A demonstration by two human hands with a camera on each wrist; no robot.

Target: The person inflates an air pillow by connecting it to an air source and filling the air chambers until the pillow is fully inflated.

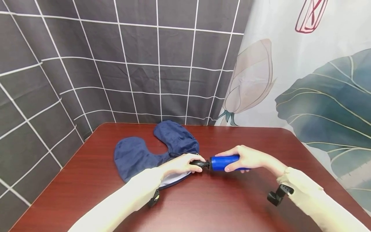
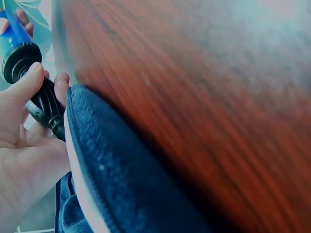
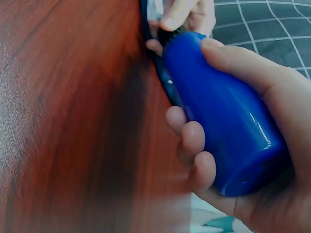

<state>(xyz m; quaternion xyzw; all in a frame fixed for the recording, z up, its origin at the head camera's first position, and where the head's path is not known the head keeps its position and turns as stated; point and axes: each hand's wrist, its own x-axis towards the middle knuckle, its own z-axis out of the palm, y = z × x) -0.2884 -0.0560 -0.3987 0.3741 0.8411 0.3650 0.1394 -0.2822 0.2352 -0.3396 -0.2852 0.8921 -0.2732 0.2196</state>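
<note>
Pale sleeves extend over a red-brown counter, backed by a gridded curtain and a floral curtain. At the right edge of the pillow, the left hand grips a black handle; the right hand, fingers curled, grasps the adjoining blue cylinder.

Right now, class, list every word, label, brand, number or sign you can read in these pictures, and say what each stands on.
No text can be read.
Red mark on the pale curtain, cut off at the top: no legible characters; writing or drawing, I cannot tell.
Blue cylinder, black handle, navy cushion: no lettering shows.
Black device on the right sleeve: too small to tell.
</note>
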